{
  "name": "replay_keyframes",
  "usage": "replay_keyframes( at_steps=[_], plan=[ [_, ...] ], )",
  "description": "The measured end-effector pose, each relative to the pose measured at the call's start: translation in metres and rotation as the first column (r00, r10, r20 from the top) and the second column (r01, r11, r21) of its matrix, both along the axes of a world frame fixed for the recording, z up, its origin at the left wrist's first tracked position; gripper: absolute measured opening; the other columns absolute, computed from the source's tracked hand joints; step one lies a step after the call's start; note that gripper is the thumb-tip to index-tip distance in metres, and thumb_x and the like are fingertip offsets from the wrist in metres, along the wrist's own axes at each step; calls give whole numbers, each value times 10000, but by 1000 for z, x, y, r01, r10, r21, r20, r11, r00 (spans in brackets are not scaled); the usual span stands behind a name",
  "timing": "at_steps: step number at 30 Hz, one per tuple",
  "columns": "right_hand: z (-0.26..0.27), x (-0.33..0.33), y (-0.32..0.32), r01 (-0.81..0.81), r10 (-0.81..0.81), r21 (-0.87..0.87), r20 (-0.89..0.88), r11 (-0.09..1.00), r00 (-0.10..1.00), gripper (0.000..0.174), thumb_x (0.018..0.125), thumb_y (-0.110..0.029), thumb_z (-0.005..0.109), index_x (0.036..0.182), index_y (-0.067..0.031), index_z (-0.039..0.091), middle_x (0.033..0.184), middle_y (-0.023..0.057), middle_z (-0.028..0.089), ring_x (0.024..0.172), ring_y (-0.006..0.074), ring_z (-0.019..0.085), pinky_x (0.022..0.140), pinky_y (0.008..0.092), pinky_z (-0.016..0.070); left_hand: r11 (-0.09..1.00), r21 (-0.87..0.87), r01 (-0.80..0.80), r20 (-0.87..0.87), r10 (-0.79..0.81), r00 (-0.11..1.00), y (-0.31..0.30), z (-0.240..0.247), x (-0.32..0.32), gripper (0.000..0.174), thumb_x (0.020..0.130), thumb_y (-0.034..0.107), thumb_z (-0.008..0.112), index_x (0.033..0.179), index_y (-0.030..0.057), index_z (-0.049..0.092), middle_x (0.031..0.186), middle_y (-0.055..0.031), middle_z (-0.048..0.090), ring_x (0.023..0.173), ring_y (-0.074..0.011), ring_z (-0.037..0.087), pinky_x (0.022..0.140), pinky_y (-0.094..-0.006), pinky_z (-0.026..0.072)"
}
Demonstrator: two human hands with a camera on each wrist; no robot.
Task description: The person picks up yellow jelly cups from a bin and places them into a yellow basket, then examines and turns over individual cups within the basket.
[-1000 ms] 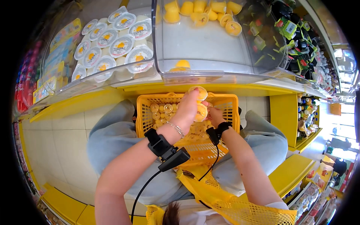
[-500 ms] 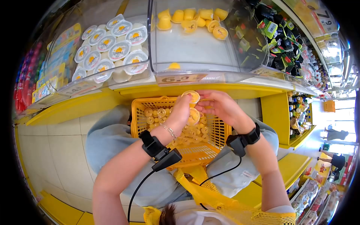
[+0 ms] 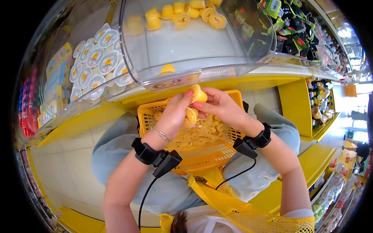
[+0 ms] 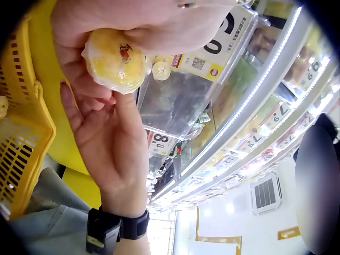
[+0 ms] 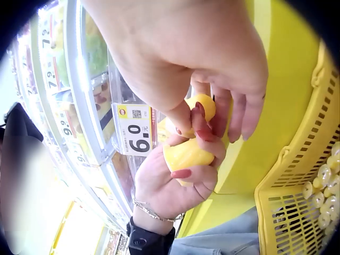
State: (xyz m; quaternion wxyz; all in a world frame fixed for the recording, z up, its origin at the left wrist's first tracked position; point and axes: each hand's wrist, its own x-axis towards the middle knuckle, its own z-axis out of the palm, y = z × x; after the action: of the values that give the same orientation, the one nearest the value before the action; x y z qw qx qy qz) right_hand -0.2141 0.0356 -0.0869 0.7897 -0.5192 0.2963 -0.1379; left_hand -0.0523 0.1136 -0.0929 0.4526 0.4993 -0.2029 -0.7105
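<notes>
Over the basket my left hand (image 3: 175, 112) grips two yellow jelly cups. The lower jelly cup (image 3: 189, 117) rests in its palm and curled fingers. Its fingertips are at the upper jelly cup (image 3: 199, 94), which tilts onto its side. From the other side my right hand (image 3: 227, 108) pinches that upper cup between thumb and fingers. In the left wrist view, a sealed film lid with printing shows on a jelly cup (image 4: 117, 61). Below both hands stands a yellow plastic basket (image 3: 190, 165) holding many small jelly cups (image 3: 208, 134).
Ahead is a clear display bin (image 3: 167, 46) with several yellow jelly cups (image 3: 180, 19) at its back and a price tag (image 5: 135, 130) on its front. White lidded cups (image 3: 95, 58) fill the bin at left; dark packets (image 3: 295, 39) lie at right. The person's knees flank the basket.
My right hand has come up from the basket's right side and now pinches the upper cup. That cup has tipped from lid-up onto its side. The left hand keeps both cups.
</notes>
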Motion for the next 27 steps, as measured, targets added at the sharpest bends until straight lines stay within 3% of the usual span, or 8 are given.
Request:
replay_keyframes(
  at_steps=[4, 8, 11, 14, 17, 20, 23, 27],
  plan=[
    [-2, 1, 3, 78, -75, -167, 26, 983, 997, 322, 916, -134, 655, 1194, 14, 587, 1037, 42, 663, 867, 90, 614, 778, 244, 499, 994, -38, 105, 142, -99, 985, -5, 16, 10, 419, 1002, 403, 464, 1210, 42, 514, 975, -75, 650, 798, -135, 667, 524, -259, 514],
    [1, -3, -1, 61, -90, -373, -62, 926, 994, 302, 871, -138, 706, 1125, 15, 643, 908, 41, 689, 835, 71, 623, 778, 238, 506, 983, 22, 180, 257, -179, 950, -6, 25, 24, 381, 1000, 354, 472, 1217, 44, 511, 904, -43, 655, 773, -110, 653, 546, -246, 516],
    [7, -11, -9, -44, -22, -369, -174, 928, 985, 354, 864, -148, 724, 1161, 21, 631, 965, 34, 686, 842, 76, 630, 760, 233, 505, 987, 74, 142, 295, -158, 942, -6, 25, 23, 369, 996, 325, 474, 1236, 47, 508, 898, -38, 659, 793, -113, 651, 568, -256, 513],
    [-9, -19, -23, -95, 6, -368, -235, 925, 972, 347, 830, -241, 750, 1046, 21, 679, 808, 67, 697, 719, 74, 607, 653, 262, 490, 989, 64, 133, 298, -146, 943, -5, 21, 25, 368, 989, 294, 473, 1260, 46, 506, 909, -45, 662, 812, -119, 652, 586, -264, 510],
    [-24, -24, -34, -185, -6, -388, -443, 903, 897, 405, 802, -304, 763, 1019, 29, 686, 768, 112, 690, 701, 113, 618, 641, 281, 483, 992, 59, 115, 281, -127, 951, -4, 22, 24, 373, 983, 272, 470, 1271, 38, 510, 919, -54, 661, 821, -124, 651, 601, -266, 509],
    [-39, -27, -42, -352, 40, -408, -604, 843, 796, 378, 829, -278, 734, 1063, 13, 672, 820, 89, 692, 723, 145, 652, 694, 280, 509, 993, 48, 112, 286, -121, 951, -4, 25, 23, 378, 979, 259, 469, 1271, 24, 514, 930, -61, 659, 830, -128, 648, 623, -263, 513],
    [-90, -36, -51, -447, -193, -599, -715, 664, 672, 370, 808, -268, 709, 1052, 7, 670, 867, 165, 692, 814, 293, 679, 751, 365, 526, 993, 9, 118, 297, -116, 948, -3, 22, 25, 381, 975, 251, 470, 1266, 9, 513, 942, -70, 655, 838, -135, 644, 656, -260, 516],
    [-107, -51, -52, -565, -305, -597, -792, 569, 529, 313, 788, -227, 684, 991, 12, 666, 961, 212, 674, 923, 377, 646, 807, 425, 522, 994, -1, 113, 325, -107, 940, -1, 23, 23, 387, 977, 249, 468, 1269, -2, 508, 962, -82, 649, 848, -145, 641, 704, -258, 514]
  ],
)
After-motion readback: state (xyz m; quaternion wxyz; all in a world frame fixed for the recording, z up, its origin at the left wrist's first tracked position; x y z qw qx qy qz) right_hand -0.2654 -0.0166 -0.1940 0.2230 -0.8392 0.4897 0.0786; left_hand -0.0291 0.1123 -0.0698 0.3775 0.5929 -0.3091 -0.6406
